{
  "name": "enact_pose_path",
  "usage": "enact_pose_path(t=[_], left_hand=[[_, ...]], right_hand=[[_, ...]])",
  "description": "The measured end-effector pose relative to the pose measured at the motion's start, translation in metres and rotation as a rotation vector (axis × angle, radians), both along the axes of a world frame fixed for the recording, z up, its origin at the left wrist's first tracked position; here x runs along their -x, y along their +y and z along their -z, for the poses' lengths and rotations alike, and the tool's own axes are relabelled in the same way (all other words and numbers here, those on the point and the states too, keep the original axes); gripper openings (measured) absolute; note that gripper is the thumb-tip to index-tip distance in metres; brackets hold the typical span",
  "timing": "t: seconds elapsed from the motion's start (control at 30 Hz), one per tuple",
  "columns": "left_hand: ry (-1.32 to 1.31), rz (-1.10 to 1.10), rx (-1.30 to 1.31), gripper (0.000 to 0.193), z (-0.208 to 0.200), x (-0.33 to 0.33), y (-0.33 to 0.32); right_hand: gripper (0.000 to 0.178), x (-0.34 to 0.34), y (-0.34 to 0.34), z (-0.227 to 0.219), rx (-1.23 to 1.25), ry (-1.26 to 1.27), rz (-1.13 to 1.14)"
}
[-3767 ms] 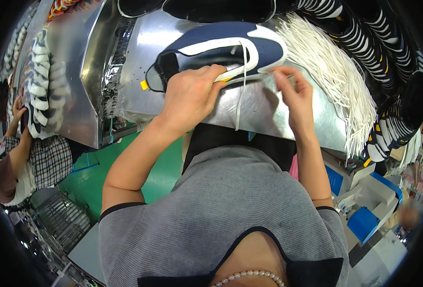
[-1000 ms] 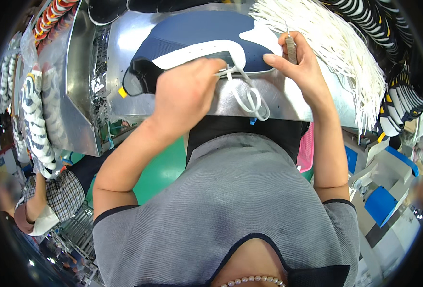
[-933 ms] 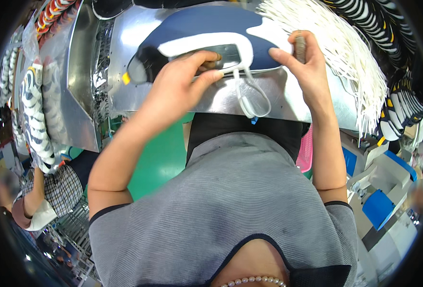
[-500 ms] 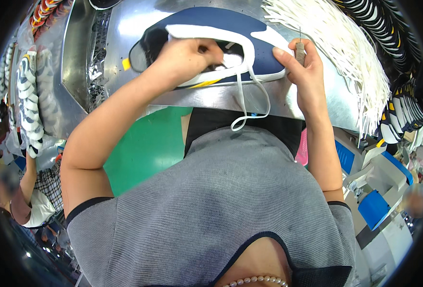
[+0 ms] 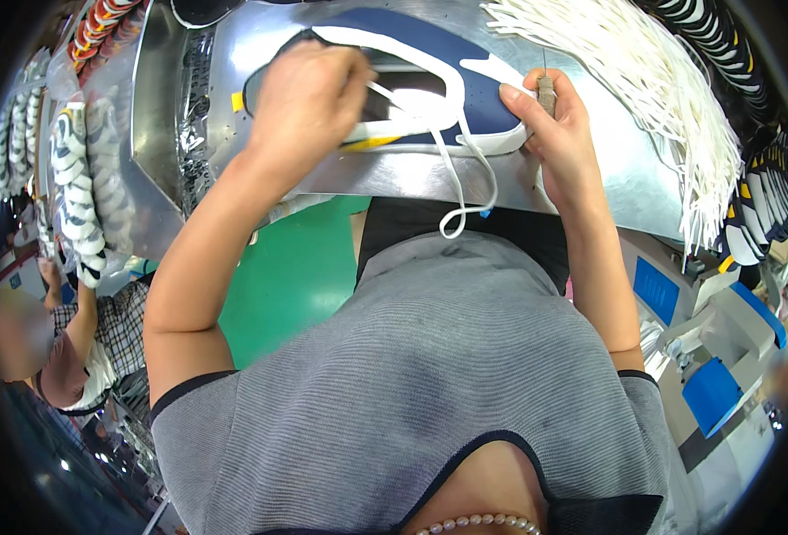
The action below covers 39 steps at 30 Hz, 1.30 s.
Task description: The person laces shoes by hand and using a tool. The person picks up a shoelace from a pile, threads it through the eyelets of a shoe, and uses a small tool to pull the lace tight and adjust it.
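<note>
A navy shoe upper [image 5: 485, 96] with white trim lies on the metal worktable, its toe end toward the right. A white shoelace [image 5: 494, 178] hangs from its front edge in a loop. My left hand [image 5: 312, 100] is closed above the upper's opening, slightly blurred, and a taut length of white lace runs from its fingers into the opening. At the toe end my right hand [image 5: 561, 125] is wrapped round the tape-bound handle of an awl [image 5: 546, 93], its thin needle pointing away from me. The right thumb rests by the toe's edge.
A heap of white laces [image 5: 626, 98] spreads over the table's right side. Stacked shoe parts [image 5: 764, 209] stand beyond it. Bundled white-and-dark parts [image 5: 80, 192] hang at the left. Another person [image 5: 68, 366] is at lower left; a blue-seated chair [image 5: 713, 392] stands at right.
My left hand has come up out of the upper's opening and moved left, drawing lace taut. My right hand stays at the toe with the awl.
</note>
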<state>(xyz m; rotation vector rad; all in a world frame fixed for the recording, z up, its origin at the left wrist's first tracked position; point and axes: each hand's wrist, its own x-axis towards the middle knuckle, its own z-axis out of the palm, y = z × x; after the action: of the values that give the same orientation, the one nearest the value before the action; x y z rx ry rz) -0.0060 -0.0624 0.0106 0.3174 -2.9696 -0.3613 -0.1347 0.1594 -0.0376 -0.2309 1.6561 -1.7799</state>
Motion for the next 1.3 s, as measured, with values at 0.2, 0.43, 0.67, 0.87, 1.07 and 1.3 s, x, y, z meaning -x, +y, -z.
enact_pose_path(t=[0.2, 0.43, 0.67, 0.87, 1.07, 1.3], left_hand=[[0.272, -0.261, 0.468, 0.009, -0.032, -0.078, -0.107], [0.148, -0.513, 0.638, 0.011, -0.027, -0.167, -0.162], [0.446, 0.327, -0.463, 0.007, -0.086, 0.001, 0.027], [0.39, 0.17, -0.456, 0.007, -0.047, 0.036, 0.041], [0.34, 0.103, -0.397, 0.018, -0.031, 0.035, 0.033], [-0.291, -0.29, -1.125, 0.058, -0.011, 0.018, 0.001]], right_hand=[[0.027, 0.009, 0.014, 0.002, 0.201, -0.099, 0.153], [0.027, 0.021, 0.032, 0.017, 0.102, -0.067, 0.095], [0.02, 0.032, 0.031, 0.019, -0.463, 1.138, 0.022], [0.019, 0.013, 0.012, -0.037, 0.032, 0.415, -0.122], [0.013, 0.006, -0.022, -0.028, 0.25, 0.032, -0.166], [0.032, -0.003, -0.04, 0.001, -0.057, 0.241, -0.007]])
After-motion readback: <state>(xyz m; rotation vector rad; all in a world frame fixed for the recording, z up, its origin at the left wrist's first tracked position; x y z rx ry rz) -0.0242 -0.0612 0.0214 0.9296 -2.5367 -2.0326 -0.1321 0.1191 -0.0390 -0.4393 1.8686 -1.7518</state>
